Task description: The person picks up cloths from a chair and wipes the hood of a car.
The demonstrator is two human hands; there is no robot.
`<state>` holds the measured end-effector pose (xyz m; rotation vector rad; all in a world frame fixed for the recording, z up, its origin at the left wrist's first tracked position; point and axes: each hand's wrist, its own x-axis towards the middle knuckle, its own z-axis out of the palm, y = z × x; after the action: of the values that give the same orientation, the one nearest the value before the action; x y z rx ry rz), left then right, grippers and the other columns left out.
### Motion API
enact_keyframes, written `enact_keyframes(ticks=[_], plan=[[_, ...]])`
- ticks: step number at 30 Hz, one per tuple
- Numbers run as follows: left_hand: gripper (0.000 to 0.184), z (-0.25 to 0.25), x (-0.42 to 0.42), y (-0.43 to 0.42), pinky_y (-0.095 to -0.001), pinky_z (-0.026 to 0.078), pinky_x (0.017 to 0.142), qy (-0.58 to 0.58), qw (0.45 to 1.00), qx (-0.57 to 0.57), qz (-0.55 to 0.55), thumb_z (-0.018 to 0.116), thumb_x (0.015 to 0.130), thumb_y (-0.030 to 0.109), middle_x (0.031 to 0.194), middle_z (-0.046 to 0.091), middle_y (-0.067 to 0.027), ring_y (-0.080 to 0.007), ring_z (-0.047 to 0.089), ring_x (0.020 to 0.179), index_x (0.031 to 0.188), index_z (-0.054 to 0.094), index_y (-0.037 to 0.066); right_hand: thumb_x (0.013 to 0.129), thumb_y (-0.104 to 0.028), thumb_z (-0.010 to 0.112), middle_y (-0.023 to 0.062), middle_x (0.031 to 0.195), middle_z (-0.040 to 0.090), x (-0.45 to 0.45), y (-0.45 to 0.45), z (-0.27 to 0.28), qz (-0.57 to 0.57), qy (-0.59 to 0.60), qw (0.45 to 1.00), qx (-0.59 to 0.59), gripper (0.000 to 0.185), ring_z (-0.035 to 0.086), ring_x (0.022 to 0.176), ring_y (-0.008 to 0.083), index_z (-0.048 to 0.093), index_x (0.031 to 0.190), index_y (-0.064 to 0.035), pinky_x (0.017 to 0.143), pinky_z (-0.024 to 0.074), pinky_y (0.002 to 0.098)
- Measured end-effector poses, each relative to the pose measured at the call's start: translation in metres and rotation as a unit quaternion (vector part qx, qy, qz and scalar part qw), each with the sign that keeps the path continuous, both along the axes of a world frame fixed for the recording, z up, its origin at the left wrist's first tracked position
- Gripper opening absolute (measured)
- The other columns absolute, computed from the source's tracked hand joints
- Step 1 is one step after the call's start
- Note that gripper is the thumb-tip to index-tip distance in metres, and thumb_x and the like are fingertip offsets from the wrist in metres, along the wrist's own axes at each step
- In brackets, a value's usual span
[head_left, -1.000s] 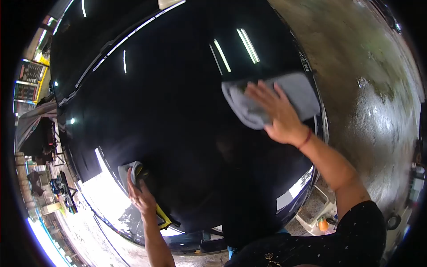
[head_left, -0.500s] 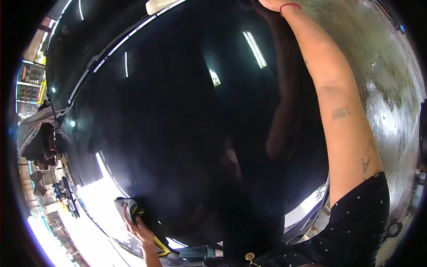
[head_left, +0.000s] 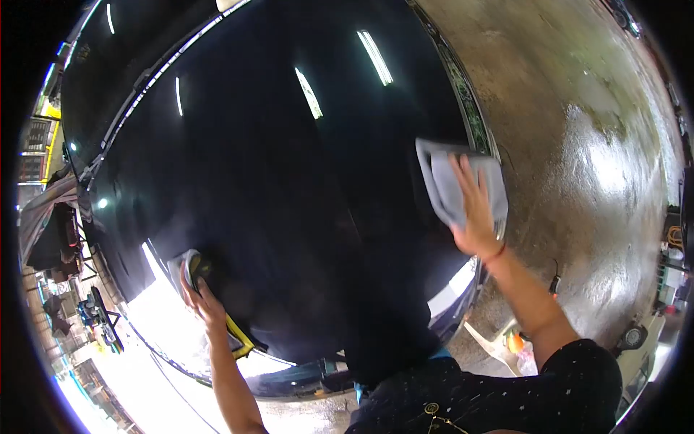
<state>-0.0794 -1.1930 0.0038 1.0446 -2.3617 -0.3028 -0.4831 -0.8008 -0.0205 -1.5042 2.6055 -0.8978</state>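
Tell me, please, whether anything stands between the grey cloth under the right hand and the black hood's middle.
Nothing visible does: from the grey cloth under the right hand to the middle of the black hood, only glossy surface and reflections show.

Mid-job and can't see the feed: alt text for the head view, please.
A person's right hand lies flat on a grey cloth near the edge of a glossy black car hood, while the left hand holds a grey-and-dark item over its other side. Wet-looking floor shows at right.
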Motion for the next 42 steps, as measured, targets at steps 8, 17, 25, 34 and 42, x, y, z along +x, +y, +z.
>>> enact_keyframes(ticks=[8,17,25,34,42], plan=[[0.045,-0.005,0.004,-0.002,-0.0477,0.048,0.104,-0.014,0.999,-0.02,0.022,0.045,0.1,0.01,0.129,0.065,-0.0276,-0.0437,0.064,0.118,0.143,0.053,-0.002,0.067,-0.038,0.068,0.0175,0.17,0.018,0.137,0.111,-0.059,0.044,0.023,0.976,0.213,0.107,0.008,0.159,0.0407,0.03,0.16,-0.0007,0.122,-0.0019,0.0672],[0.047,-0.006,-0.001,0.001,-0.0482,0.048,0.105,0.005,0.999,0.019,0.05,0.048,0.096,0.005,0.131,0.063,-0.0271,-0.0437,0.064,0.116,0.143,0.054,0.0,0.104,-0.036,0.054,0.0126,0.164,0.035,-0.155,-0.228,0.026,-0.003,0.091,0.996,0.026,0.067,0.026,0.154,0.0301,0.03,0.16,-0.0084,0.125,0.0197,0.0529],[0.045,0.018,-0.007,0.01,-0.0473,0.051,0.1,-0.026,0.996,0.028,0.08,0.055,0.097,0.006,0.126,0.068,-0.0232,-0.0437,0.066,0.115,0.142,0.056,0.008,0.104,-0.039,0.052,0.0109,0.165,0.034,-0.124,-0.256,0.006,0.02,0.212,0.977,0.016,0.069,0.025,0.155,0.0293,0.029,0.16,-0.007,0.125,0.019,0.0531],[0.042,0.018,-0.002,0.046,-0.0493,0.056,0.093,0.004,0.996,-0.076,0.053,0.059,0.101,0.026,0.117,0.071,-0.0237,-0.0422,0.07,0.104,0.138,0.057,0.006,0.094,-0.026,0.053,0.0197,0.167,0.027,0.244,0.077,-0.014,0.001,0.033,0.992,0.119,0.072,0.023,0.155,0.0412,0.031,0.159,-0.0008,0.122,0.0133,0.0653],[0.035,0.031,0.123,0.145,-0.0437,0.055,0.087,0.334,0.916,0.212,0.066,0.055,0.1,0.016,0.098,0.073,-0.0249,-0.0374,0.072,0.093,0.126,0.063,-0.006,0.094,-0.002,0.048,0.0262,0.16,0.038,0.394,0.27,-0.148,-0.086,-0.226,0.959,0.147,0.061,0.031,0.152,0.0401,0.038,0.154,0.0024,0.124,0.0249,0.0459]])
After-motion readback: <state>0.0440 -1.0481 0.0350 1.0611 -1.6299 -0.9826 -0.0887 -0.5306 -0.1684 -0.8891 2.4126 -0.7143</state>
